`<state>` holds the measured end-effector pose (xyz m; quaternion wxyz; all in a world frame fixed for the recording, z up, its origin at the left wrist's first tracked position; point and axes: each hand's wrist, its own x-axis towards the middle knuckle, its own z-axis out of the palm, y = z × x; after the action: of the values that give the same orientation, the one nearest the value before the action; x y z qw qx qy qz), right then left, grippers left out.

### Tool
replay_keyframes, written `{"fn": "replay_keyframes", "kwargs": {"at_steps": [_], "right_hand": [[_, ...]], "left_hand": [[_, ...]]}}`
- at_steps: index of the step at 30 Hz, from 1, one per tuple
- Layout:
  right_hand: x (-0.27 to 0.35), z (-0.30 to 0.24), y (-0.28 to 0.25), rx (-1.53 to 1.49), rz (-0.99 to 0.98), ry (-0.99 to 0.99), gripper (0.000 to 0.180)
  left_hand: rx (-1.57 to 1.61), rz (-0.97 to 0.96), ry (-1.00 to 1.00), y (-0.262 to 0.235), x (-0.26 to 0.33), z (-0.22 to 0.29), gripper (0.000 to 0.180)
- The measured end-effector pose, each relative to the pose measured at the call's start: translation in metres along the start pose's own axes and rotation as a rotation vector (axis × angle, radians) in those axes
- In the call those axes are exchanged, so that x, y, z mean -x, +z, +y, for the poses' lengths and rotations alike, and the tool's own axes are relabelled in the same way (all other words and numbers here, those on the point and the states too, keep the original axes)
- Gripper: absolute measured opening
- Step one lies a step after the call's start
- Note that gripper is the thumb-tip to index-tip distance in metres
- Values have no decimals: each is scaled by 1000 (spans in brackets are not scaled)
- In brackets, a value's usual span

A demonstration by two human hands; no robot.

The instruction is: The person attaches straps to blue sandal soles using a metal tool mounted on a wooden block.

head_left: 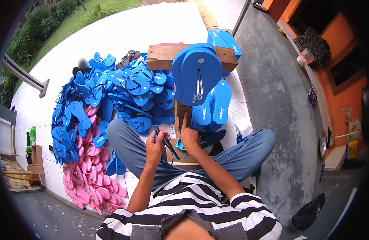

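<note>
Gripping a partly hidden dark-blue strap [171, 147] — the left hand [154, 147].

Shirt [192, 196] striped black and white, short sleeves [254, 210], grey neck panels [146, 233]; blue jeans [130, 146].

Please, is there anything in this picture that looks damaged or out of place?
Yes: the orange wall at right has a pale, blotchy patch, as if paint flaked off. The blue sandals at left lie jumbled, while the blue soles beyond the right hand are neatly stacked. I see no spill.
</note>
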<state>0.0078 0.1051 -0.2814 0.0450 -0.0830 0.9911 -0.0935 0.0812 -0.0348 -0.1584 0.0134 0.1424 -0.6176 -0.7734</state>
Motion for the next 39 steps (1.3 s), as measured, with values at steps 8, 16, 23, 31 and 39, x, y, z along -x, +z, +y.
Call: {"fn": "replay_keyframes", "kwargs": {"at_steps": [8,16,23,31,39], "right_hand": [[7,-16,15,55,-90,31,97],[27,-6,-43,-744,-126,36,27],[35,14,-113,-1593,-426,-107,33],[38,40,-193,-1127,-372,-183,30],[52,77,-261,-716,-560,-478,31]], "left_hand": [[-14,-74,-64,1,-1,0,24],[60,-153,-109,15,-11,-2,27],[131,-144,-70,39,-13,-8,31],[-74,-287,-46,25,-5,33,32],[-206,-387,183,-35,22,94,29]]}}
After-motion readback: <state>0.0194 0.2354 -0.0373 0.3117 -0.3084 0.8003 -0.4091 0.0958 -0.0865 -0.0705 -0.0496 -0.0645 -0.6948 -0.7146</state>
